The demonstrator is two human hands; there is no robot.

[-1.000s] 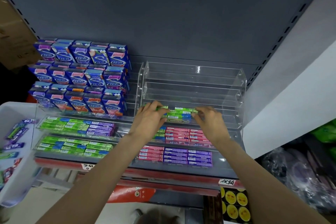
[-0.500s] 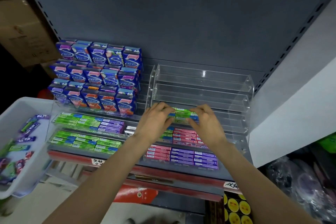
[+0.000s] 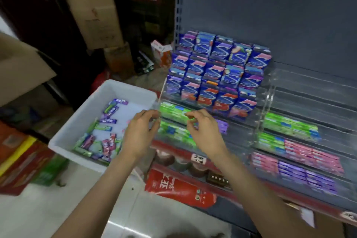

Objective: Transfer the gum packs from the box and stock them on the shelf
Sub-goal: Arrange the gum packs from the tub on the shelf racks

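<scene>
now both hands have left the green stack in the clear rack (image 3: 268,102); left hand (image 3: 140,131) and right hand (image 3: 204,131), fingers loosely open and empty, swing toward the white box (image 3: 77,121) for more gum packs (image 3: 105,142).

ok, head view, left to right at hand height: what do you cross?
White bin with loose gum packs → left hand → right hand → clear acrylic divider → green packs on the right rack.
</scene>
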